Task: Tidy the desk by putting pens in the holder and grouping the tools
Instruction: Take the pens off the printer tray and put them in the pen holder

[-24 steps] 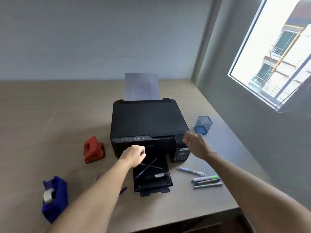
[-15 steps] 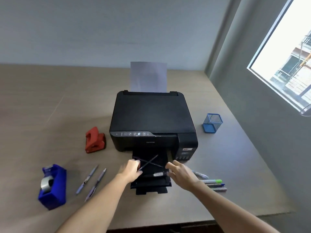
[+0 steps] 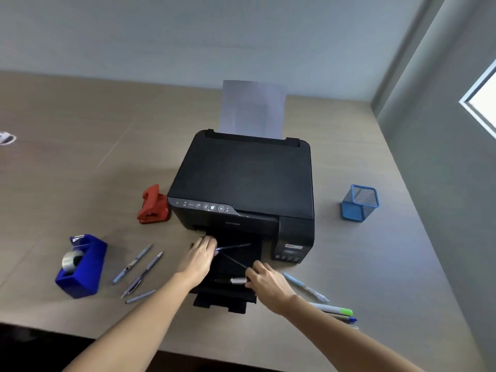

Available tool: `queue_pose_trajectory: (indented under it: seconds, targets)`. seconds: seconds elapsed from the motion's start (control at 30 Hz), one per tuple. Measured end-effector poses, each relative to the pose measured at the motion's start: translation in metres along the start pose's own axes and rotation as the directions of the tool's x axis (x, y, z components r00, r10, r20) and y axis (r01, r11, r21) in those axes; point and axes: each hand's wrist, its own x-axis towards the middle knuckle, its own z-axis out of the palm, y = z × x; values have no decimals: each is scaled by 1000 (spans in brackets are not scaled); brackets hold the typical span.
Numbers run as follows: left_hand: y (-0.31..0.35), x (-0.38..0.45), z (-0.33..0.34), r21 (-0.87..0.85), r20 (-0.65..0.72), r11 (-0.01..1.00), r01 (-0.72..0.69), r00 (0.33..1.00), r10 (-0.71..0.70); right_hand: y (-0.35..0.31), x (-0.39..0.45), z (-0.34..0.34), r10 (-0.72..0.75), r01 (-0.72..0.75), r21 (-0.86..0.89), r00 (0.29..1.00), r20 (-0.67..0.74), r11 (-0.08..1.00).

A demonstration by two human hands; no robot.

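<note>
A black printer [image 3: 247, 178] stands mid-desk with its output tray [image 3: 225, 303] pulled out. On the tray lie a blue pen [image 3: 234, 246], a thin dark pen [image 3: 233, 260] and a black marker [image 3: 232, 280]. My left hand [image 3: 200, 257] pinches the left end of the blue pen. My right hand [image 3: 268, 281] curls at the tray's right side, its fingertips touching the ends of the thin dark pen and the marker; the grip is hidden. The blue mesh holder [image 3: 359, 204] stands to the right of the printer and looks empty.
A red hole punch [image 3: 153, 206] and a blue tape dispenser [image 3: 80, 267] sit on the left, with three pens [image 3: 132, 264] between them and the tray. Right of the tray lie a light blue pen [image 3: 306, 287] and highlighters [image 3: 332, 308]. A wall borders the desk on the right.
Both hands came down from the printer's front onto the tray. The blue pen has swung flatter in my left fingers. My view has shifted left and down.
</note>
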Motion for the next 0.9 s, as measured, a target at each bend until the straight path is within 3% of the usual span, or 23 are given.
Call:
queue_pose_trajectory:
  seconds: [0.17,0.3,0.43,0.53,0.63,0.7,0.8,0.9]
  targets:
    - [4,3,7,174,-2,984,-50,999,51,24,-17,-16,-26,33,86,997,-77,996]
    - [5,2,5,217,28,970,-105,994,102,58,-51,-24,0,14,196,998,-70,981]
    - [13,-4,-13,152,181,987,-57,983,29,104,-89,-38,76,-60,319,996,-36,946]
    - [25,-14,-36,-14,284,1000,0,959,4,146,-117,-57,235,-201,334,970,-65,921]
    - [41,-27,-67,-230,364,973,20,929,66,186,-142,-80,460,-380,369,875,-155,848]
    - [58,-26,-100,-313,337,949,-24,932,135,207,-148,-100,613,-490,422,755,-233,763]
    - [99,6,-150,-428,211,888,-170,936,281,239,-147,-133,756,-558,516,546,-361,649]
    - [156,60,-178,-430,67,845,-317,922,380,259,-131,-154,795,-517,605,430,-427,605]
